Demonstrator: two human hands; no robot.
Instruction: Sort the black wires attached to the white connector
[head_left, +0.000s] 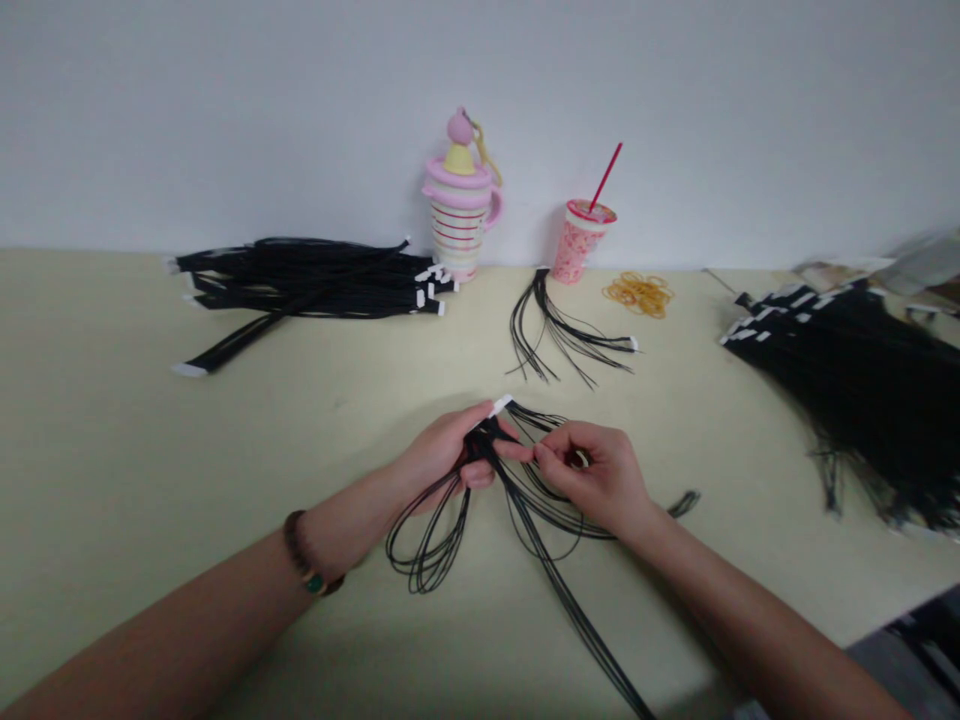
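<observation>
My left hand [450,455] is closed around a bunch of thin black cords [525,500] with a white tag at its top end, held just above the table. My right hand [596,475] pinches the same cords right next to the left fingers; a small tan ring shows between its fingers. Loops of cord hang below my left hand and long strands trail toward the near edge.
A small loose bunch of black cords [559,330] lies behind my hands. Bundled cord stacks lie at the back left [307,280] and at the right [855,370]. A pink striped bottle [459,205], a pink cup with a straw [577,240] and rubber bands [639,293] stand by the wall.
</observation>
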